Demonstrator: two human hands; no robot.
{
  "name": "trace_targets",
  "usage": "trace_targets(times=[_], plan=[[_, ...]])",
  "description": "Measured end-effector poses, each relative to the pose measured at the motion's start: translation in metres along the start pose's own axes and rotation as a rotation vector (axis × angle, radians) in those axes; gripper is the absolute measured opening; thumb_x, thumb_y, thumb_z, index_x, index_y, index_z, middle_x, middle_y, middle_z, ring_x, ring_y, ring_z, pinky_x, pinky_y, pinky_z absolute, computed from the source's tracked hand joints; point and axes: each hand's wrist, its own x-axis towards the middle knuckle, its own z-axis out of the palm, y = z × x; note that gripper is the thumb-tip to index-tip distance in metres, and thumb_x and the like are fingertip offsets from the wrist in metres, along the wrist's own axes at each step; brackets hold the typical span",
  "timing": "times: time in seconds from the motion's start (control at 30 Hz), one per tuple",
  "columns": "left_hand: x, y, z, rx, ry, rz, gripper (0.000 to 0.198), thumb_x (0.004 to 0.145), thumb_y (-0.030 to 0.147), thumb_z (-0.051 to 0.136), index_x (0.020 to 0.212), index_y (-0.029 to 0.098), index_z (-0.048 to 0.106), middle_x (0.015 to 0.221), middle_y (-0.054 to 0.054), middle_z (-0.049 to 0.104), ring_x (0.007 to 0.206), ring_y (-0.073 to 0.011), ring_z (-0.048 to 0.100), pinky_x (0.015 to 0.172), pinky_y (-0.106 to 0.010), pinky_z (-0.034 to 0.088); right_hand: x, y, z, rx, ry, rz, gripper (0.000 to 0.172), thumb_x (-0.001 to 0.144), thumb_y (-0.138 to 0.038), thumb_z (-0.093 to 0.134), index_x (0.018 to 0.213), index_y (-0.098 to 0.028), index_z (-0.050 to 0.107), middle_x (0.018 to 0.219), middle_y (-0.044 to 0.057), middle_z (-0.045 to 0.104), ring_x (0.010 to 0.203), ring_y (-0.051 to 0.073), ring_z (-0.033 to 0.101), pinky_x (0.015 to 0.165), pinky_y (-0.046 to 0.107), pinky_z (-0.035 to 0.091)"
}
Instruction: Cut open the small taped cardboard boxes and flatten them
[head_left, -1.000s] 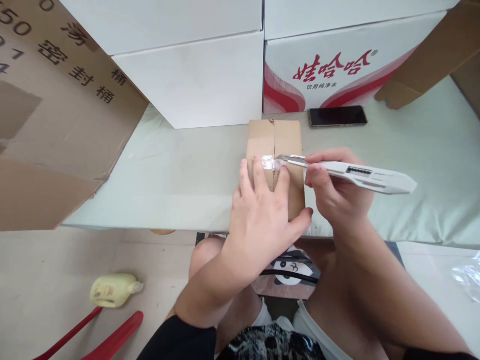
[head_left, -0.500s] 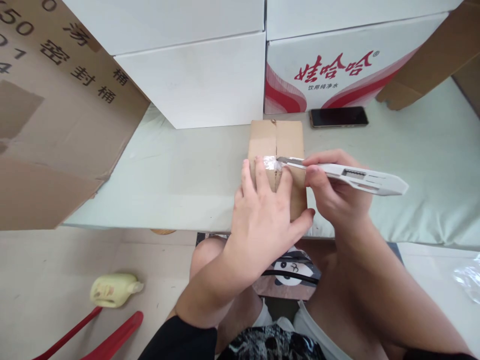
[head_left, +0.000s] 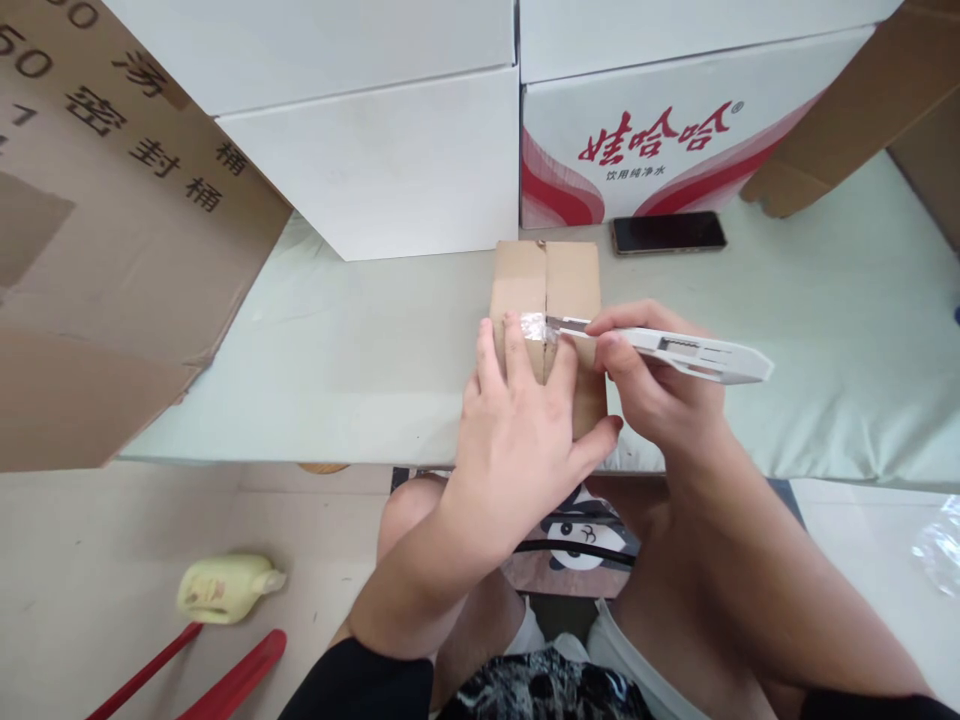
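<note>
A small brown cardboard box (head_left: 574,275) lies on the pale green covered surface in front of me. Its two top flaps meet along a centre seam, crossed by a strip of clear tape (head_left: 532,326). My left hand (head_left: 517,420) rests on the near part of the box, fingers spread and pressing the top. My right hand (head_left: 660,385) grips a white utility knife (head_left: 697,358). Its blade is out and its tip touches the tape at the seam, close to my left fingertips.
White cartons (head_left: 367,170) stand stacked behind the box, one with red print (head_left: 652,150). A black phone (head_left: 669,232) lies before them. A large brown carton (head_left: 112,300) stands left. On the floor are a yellow bottle (head_left: 225,590) and red handles (head_left: 240,675).
The knife and my right hand have shifted slightly left, with the blade still at the taped seam. My left hand stays on the box. The whole view has shifted a little.
</note>
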Motion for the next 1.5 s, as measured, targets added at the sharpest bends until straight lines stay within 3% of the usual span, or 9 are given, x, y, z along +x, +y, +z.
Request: trace_targets(times=[0.13, 0.3, 0.5, 0.73, 0.9, 1.03, 1.1, 1.3, 1.5], plan=[[0.000, 0.000, 0.000, 0.002, 0.020, -0.006, 0.070, 0.093, 0.057, 0.062, 0.149, 0.017, 0.047, 0.165, -0.027, 0.034, 0.154, -0.0538, 0.026, 0.107, -0.065, 0.051, 0.001, -0.002, 0.000, -0.001, -0.031, -0.014, 0.014, 0.095, -0.032, 0.061, 0.089, -0.022, 0.070, 0.072, -0.002, 0.071, 0.056, 0.010, 0.059, 0.059, 0.025, 0.050], [0.000, 0.000, 0.000, -0.002, 0.007, -0.003, 0.071, 0.094, 0.057, 0.060, 0.150, 0.016, 0.046, 0.165, -0.028, 0.033, 0.155, -0.0531, 0.025, 0.105, -0.065, 0.052, 0.003, -0.006, -0.001, -0.022, -0.004, -0.034, 0.014, 0.095, -0.030, 0.061, 0.087, -0.023, 0.069, 0.068, -0.003, 0.069, 0.053, 0.009, 0.057, 0.056, 0.024, 0.048], [0.000, 0.000, 0.002, 0.002, 0.033, -0.006, 0.073, 0.092, 0.054, 0.064, 0.151, 0.017, 0.044, 0.163, -0.027, 0.036, 0.154, -0.0529, 0.028, 0.104, -0.065, 0.053, 0.006, -0.008, 0.002, -0.007, -0.062, 0.007, 0.011, 0.094, -0.027, 0.060, 0.087, -0.022, 0.068, 0.069, -0.003, 0.069, 0.054, 0.009, 0.056, 0.054, 0.024, 0.046], [0.000, 0.001, 0.002, -0.006, 0.015, -0.015, 0.071, 0.092, 0.056, 0.063, 0.150, 0.017, 0.046, 0.165, -0.027, 0.033, 0.155, -0.0549, 0.025, 0.105, -0.065, 0.052, 0.006, -0.012, 0.001, -0.059, -0.020, -0.012, 0.011, 0.089, -0.024, 0.061, 0.078, -0.023, 0.063, 0.061, -0.005, 0.063, 0.049, 0.009, 0.050, 0.051, 0.024, 0.041], [0.000, 0.001, 0.001, -0.003, 0.015, -0.001, 0.070, 0.094, 0.055, 0.061, 0.151, 0.017, 0.045, 0.166, -0.026, 0.032, 0.155, -0.0519, 0.026, 0.105, -0.065, 0.053, 0.008, -0.013, 0.005, -0.055, -0.043, 0.085, 0.019, 0.084, -0.029, 0.064, 0.067, -0.024, 0.056, 0.054, -0.005, 0.057, 0.047, 0.010, 0.049, 0.046, 0.025, 0.035], [0.000, 0.002, 0.001, 0.001, 0.025, -0.001, 0.072, 0.094, 0.056, 0.061, 0.152, 0.018, 0.044, 0.166, -0.025, 0.034, 0.155, -0.0515, 0.026, 0.105, -0.064, 0.053, 0.010, -0.011, 0.006, -0.047, -0.067, 0.179, 0.006, 0.083, -0.025, 0.061, 0.078, -0.024, 0.064, 0.057, -0.006, 0.059, 0.050, 0.012, 0.053, 0.050, 0.026, 0.040], [0.000, 0.002, 0.001, 0.003, 0.016, -0.001, 0.071, 0.094, 0.056, 0.060, 0.152, 0.019, 0.044, 0.167, -0.024, 0.032, 0.156, -0.0514, 0.025, 0.105, -0.064, 0.054, 0.011, -0.010, 0.006, -0.022, -0.070, 0.218, 0.009, 0.083, -0.023, 0.059, 0.083, -0.024, 0.067, 0.057, -0.006, 0.059, 0.052, 0.012, 0.054, 0.052, 0.026, 0.043], [0.000, 0.002, -0.001, -0.012, -0.027, -0.015, 0.068, 0.094, 0.057, 0.061, 0.149, 0.019, 0.047, 0.168, -0.025, 0.028, 0.157, -0.0538, 0.020, 0.106, -0.065, 0.052, 0.014, -0.006, 0.006, 0.088, 0.010, 0.258, 0.013, 0.075, -0.020, 0.053, 0.069, -0.024, 0.064, 0.052, -0.004, 0.054, 0.050, 0.013, 0.049, 0.049, 0.029, 0.040], [0.000, 0.001, 0.000, -0.023, -0.011, -0.010, 0.067, 0.093, 0.056, 0.063, 0.147, 0.019, 0.049, 0.167, -0.027, 0.030, 0.156, -0.0543, 0.021, 0.106, -0.064, 0.052, 0.014, -0.008, 0.007, 0.139, 0.028, 0.311, 0.013, 0.069, -0.020, 0.052, 0.066, -0.024, 0.065, 0.052, -0.003, 0.055, 0.054, 0.016, 0.053, 0.049, 0.030, 0.038]])
